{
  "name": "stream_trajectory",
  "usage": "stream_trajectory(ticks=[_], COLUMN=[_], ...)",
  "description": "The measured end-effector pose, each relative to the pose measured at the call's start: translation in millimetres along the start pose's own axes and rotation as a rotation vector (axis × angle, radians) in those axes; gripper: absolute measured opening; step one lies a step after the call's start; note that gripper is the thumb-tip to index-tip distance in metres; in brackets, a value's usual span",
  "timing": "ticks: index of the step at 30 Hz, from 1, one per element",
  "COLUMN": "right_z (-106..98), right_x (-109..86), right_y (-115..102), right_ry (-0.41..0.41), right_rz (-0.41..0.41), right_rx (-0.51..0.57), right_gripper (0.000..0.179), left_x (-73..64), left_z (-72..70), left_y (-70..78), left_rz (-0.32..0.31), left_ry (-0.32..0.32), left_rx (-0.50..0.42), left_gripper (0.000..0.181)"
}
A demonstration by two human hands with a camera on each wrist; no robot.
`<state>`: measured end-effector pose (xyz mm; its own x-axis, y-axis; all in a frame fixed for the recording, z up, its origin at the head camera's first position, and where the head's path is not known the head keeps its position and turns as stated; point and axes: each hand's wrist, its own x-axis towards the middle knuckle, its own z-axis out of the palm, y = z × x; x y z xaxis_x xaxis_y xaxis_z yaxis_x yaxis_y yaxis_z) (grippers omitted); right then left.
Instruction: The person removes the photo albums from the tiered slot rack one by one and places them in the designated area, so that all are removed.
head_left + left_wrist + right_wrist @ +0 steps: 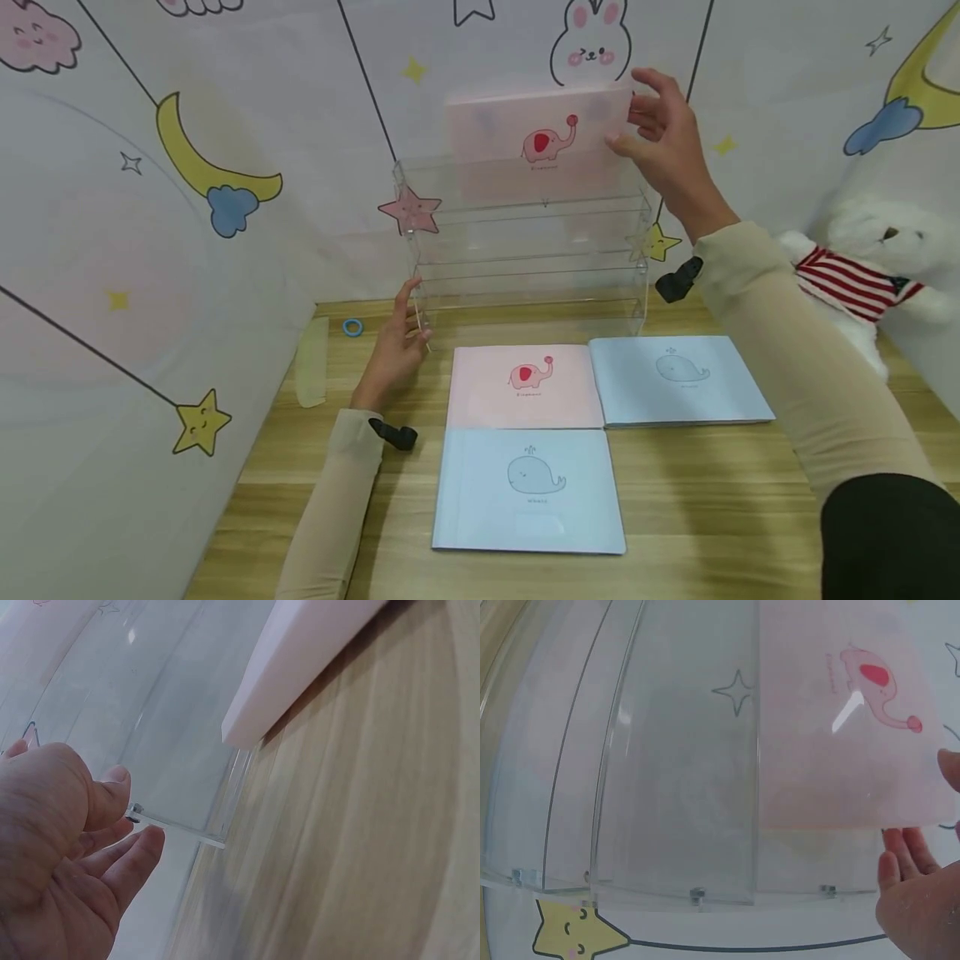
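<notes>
A clear acrylic tiered rack (525, 287) stands on the table against the backdrop. My left hand (395, 354) grips its left side panel low down; in the left wrist view the thumb (112, 793) lies on one side of the panel and fingers on the other. Up at the top tier, a pink book (491, 146) with a red-eared elephant stands upright. My right hand (667, 142) holds this book by its right edge, thumb over the front cover and fingers at the edge. In the right wrist view the hand (930, 900) is partly cut off beside the pink book (817, 772).
In front of the rack lie another pink elephant book (480, 392), a blue whale book (630, 392) beside it and a second blue whale book (480, 500) nearer. A white teddy bear (888, 237) sits at right. At left are a blue ring (352, 327) and a pale yellowish strip (311, 362).
</notes>
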<state>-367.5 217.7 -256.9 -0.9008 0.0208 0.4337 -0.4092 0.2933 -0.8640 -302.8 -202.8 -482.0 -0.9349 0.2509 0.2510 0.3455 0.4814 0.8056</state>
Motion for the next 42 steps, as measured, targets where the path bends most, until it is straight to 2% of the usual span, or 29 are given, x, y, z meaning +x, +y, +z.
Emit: stream_trajectory(ticks=[6, 12, 19, 24, 27, 33, 42], right_z=[3.2, 4.0, 5.4, 9.9, 13.5, 19.8, 31.4], right_x=[4.7, 11.1, 19.3, 21.2, 21.3, 22.9, 26.2], right_y=[-1.5, -2.8, -1.6, -3.4, -5.6, -9.0, -17.1], right_ry=[0.011, -0.044, -0.066, -0.034, -0.025, 0.007, 0.166], right_rz=[0.006, 0.001, -0.011, 0.026, 0.045, 0.062, 0.126], right_rx=[0.012, 0.017, 0.101, 0.192, 0.201, 0.182, 0.112], right_gripper=[0.07, 0.059, 0.043, 0.038, 0.037, 0.037, 0.03], left_x=[0.1, -0.3, -0.2, -0.6, -1.2, -3.1, -3.0], left_z=[0.1, -0.7, -0.5, -0.4, -0.6, 0.6, 1.3], left_y=[-0.5, 1.1, 2.2, 1.8, 1.7, 2.1, 4.7], left_rz=[0.006, 0.001, -0.006, -0.007, -0.007, -0.013, -0.03], left_ry=[0.0, 0.001, 0.007, 0.004, 0.005, 0.012, 0.002], left_rx=[-0.009, -0.013, -0.009, -0.01, -0.016, -0.015, -0.015], left_gripper=[0.094, 0.092, 0.097, 0.096, 0.094, 0.093, 0.094])
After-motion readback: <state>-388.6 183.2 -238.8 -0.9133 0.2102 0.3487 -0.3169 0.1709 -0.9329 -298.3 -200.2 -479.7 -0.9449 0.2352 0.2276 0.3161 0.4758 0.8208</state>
